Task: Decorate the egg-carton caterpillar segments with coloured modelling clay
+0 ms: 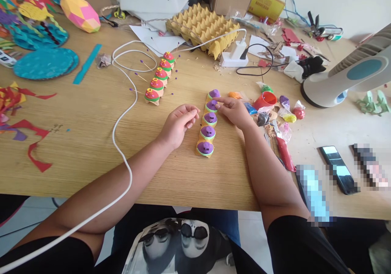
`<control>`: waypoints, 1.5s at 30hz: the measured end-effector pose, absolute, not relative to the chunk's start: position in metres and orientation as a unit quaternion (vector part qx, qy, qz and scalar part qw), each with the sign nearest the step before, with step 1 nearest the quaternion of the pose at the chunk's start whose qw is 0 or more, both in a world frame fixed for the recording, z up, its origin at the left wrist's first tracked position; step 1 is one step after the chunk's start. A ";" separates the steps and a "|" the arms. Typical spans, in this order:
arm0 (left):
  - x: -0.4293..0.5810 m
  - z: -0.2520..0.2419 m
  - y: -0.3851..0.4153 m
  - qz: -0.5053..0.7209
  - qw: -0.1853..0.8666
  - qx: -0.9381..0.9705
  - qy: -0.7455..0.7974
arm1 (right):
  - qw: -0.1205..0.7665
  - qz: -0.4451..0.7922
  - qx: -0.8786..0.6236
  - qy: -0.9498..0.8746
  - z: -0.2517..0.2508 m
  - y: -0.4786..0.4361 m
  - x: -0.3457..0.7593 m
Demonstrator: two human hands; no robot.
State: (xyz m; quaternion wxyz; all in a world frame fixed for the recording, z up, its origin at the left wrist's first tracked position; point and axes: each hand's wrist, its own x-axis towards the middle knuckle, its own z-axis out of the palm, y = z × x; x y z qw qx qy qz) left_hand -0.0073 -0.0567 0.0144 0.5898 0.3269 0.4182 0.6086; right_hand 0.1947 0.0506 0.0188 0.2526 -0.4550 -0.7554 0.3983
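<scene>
A worker's two hands at a wooden table (171, 176), as seen by a bystander. The purple strip (210, 118), five egg-tray cups with purple tops and pale green bands, is lying lengthwise between the hands; the nearest three cups are showing small dark eyes. The right hand (233, 111) is reaching in from the right, its index finger and thumb bending over the second cup from the far end and apparently touching it; whether they are pinching anything I cannot tell. The left hand (178, 124) is hovering just beside the strip's left edge, fingers curling inward, thumb pressing against the index finger; whether a small piece is sitting between them I cannot tell.

Beyond the left hand, the red strip (161, 74) is standing with five red-topped, green-banded cups, dark-tipped sticks projecting from its sides. A white cable (114, 132) is looping left of it and passing over the left forearm. Farther back, a yellow egg tray (200, 25) is resting near a power strip (234, 60). To the right of the right hand, a red cup (265, 100) is sitting among bagged colours, with a red-handled knife (285, 153) lying nearer the worker. A white fan (351, 72) is occupying the far right.
</scene>
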 end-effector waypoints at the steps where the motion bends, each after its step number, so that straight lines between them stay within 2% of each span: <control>1: -0.007 0.015 -0.057 0.608 0.590 0.327 0.419 | 0.255 0.399 -0.450 -0.757 0.019 0.051 0.195; 28: -0.007 0.014 -0.056 0.611 0.590 0.322 0.417 | 0.257 0.420 -0.458 -0.740 0.014 0.053 0.194; 40: -0.008 0.014 -0.056 0.612 0.592 0.322 0.414 | 0.253 0.473 -0.435 -0.723 0.014 0.054 0.195; 45: -0.008 0.013 -0.056 0.609 0.595 0.317 0.418 | 0.278 0.462 -0.460 -0.705 0.013 0.053 0.192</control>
